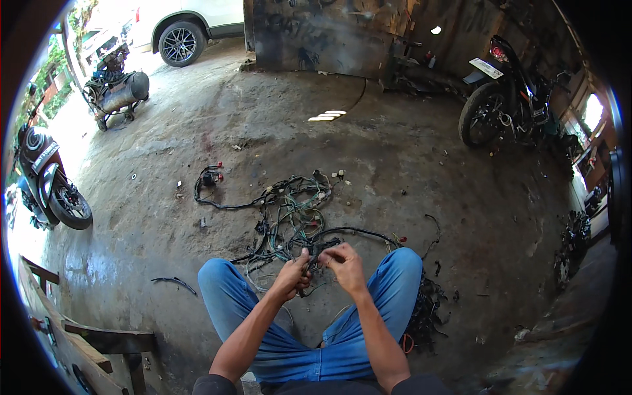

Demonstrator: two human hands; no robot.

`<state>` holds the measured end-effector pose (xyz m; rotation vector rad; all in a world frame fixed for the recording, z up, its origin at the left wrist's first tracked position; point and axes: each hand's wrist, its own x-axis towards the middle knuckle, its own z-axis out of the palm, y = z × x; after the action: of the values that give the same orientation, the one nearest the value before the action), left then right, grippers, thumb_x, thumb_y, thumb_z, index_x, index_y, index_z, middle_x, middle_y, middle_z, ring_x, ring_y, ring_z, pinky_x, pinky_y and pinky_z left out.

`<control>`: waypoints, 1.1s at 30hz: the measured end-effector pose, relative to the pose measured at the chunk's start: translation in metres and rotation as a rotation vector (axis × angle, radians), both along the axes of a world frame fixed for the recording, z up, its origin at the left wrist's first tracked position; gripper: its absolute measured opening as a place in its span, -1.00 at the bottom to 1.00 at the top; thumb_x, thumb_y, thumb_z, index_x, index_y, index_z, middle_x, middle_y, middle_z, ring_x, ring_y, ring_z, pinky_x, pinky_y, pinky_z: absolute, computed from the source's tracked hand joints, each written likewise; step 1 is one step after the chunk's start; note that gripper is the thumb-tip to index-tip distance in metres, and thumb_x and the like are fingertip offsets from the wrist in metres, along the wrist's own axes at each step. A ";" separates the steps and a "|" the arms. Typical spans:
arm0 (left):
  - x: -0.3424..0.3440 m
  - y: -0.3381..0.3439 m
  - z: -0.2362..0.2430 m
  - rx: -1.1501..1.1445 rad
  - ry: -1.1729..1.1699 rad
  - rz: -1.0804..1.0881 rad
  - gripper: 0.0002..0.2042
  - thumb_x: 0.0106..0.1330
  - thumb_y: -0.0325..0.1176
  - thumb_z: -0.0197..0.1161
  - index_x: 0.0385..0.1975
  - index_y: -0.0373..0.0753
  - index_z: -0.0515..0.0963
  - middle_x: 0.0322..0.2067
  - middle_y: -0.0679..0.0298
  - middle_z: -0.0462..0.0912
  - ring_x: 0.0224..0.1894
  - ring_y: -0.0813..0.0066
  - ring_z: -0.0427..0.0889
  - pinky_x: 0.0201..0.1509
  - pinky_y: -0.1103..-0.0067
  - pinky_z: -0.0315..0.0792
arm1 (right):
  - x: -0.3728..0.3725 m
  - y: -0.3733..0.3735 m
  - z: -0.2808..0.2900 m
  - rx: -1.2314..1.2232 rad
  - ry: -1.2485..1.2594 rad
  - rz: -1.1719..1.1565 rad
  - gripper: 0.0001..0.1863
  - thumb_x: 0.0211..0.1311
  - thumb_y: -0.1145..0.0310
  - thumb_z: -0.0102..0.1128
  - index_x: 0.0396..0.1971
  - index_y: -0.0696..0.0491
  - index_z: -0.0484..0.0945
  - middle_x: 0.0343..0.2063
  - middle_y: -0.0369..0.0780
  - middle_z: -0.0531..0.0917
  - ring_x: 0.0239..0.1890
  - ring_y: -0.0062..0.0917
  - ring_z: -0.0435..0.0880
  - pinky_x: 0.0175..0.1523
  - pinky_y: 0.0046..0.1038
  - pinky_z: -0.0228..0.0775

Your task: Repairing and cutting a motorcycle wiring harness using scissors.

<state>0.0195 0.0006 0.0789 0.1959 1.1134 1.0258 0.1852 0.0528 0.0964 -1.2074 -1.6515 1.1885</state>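
A tangled wiring harness (296, 210) of black, green and pale wires with small connectors is spread on the concrete between and beyond my bent, jeans-clad knees. My left hand (293, 276) is closed around part of the harness, thumb up, just above my lap. Close to its right, my right hand (342, 263) has its fingertips pinched at the wires; exactly which strand is hard to make out. Loose black strips and pieces (426, 316) lie beside my right leg, and a short black tube (174, 282) lies off to the left.
A scooter (52, 184) and air compressor (118, 95) stand left, a white car (187, 26) behind. A motorcycle (500, 105) stands back right by a dark metal wall (316, 39). A wooden bench (99, 339) is at lower left; concrete floor (151, 197) surrounds me.
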 end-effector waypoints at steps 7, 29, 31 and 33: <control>0.002 0.002 -0.014 0.318 0.002 -0.050 -0.53 0.55 0.08 -0.04 0.02 -0.21 0.58 -0.63 0.49 0.22 -0.70 0.71 0.12 -0.62 0.67 0.01 | -0.031 0.047 0.017 0.281 -0.180 -0.172 -0.81 0.02 0.36 0.51 -0.37 0.11 0.77 -0.32 -0.20 0.57 -0.21 -0.32 0.58 -0.09 -0.32 0.42; -0.036 -0.020 0.006 0.296 -0.074 -0.046 -0.58 0.58 -0.01 -0.04 0.26 -0.10 0.40 -0.65 0.44 0.39 -0.75 0.68 0.18 -0.67 0.68 0.10 | 0.209 0.174 0.070 0.560 -0.599 -0.526 -0.72 0.22 0.52 0.26 -0.06 0.09 0.68 -0.32 -0.06 0.62 -0.26 -0.20 0.64 -0.15 -0.26 0.45; -0.035 -0.019 0.011 0.294 -0.095 -0.020 -0.59 0.59 -0.06 -0.05 0.31 -0.09 0.36 -0.64 0.43 0.39 -0.75 0.69 0.17 -0.67 0.69 0.09 | 0.258 0.119 0.037 0.395 -0.722 -0.508 -0.50 0.23 0.61 0.17 0.20 0.04 0.54 -0.24 -0.03 0.60 -0.22 -0.18 0.62 -0.10 -0.21 0.44; -0.029 -0.015 0.022 0.395 -0.123 -0.064 -0.59 0.56 -0.21 -0.01 0.34 -0.16 0.32 -0.47 0.33 0.53 -0.73 0.68 0.25 -0.65 0.70 0.16 | 0.333 0.055 -0.050 0.484 -0.976 -0.583 -0.53 0.15 0.56 0.25 0.12 0.23 0.53 -0.07 0.07 0.63 0.06 -0.02 0.58 0.18 -0.10 0.39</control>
<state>-0.0091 -0.0143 0.1009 0.4750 0.7807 1.1773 0.5184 0.1080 0.0467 -1.8783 -1.8439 -0.2372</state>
